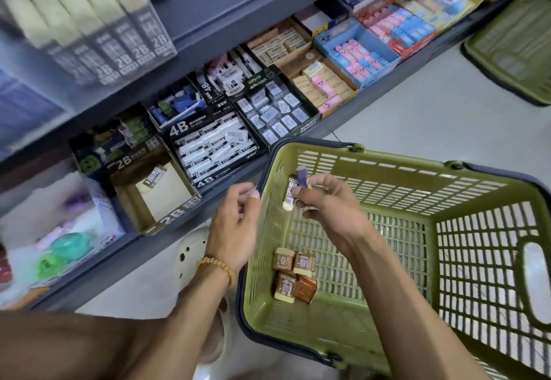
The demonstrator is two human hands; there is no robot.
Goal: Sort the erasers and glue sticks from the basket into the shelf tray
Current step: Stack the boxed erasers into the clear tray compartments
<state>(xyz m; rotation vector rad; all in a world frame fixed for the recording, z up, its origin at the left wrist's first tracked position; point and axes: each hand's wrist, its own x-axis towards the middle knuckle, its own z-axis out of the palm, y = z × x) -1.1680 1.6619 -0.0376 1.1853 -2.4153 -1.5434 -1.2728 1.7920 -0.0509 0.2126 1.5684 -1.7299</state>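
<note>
A green plastic basket (pixel 447 198) stands on the floor in front of the shelf. Several brown and cream wrapped erasers (pixel 293 274) lie on its bottom at the left. My right hand (pixel 331 209) is above the basket's left side, shut on a purple-capped glue stick (pixel 301 174) and a 2B eraser (pixel 290 193). My left hand (pixel 235 227) hovers just left of the basket's rim, fingers loosely curled, holding nothing that I can see. The cardboard 2B shelf tray (pixel 167 218) on the lower shelf holds one eraser (pixel 154 176).
The shelf carries open boxes of 4B erasers (pixel 208 150), boxed white erasers (pixel 274 111) and pink and blue erasers (pixel 357 57). A second green basket (pixel 515 40) lies on the floor at the far right. A white shoe (pixel 190 248) shows below the shelf edge.
</note>
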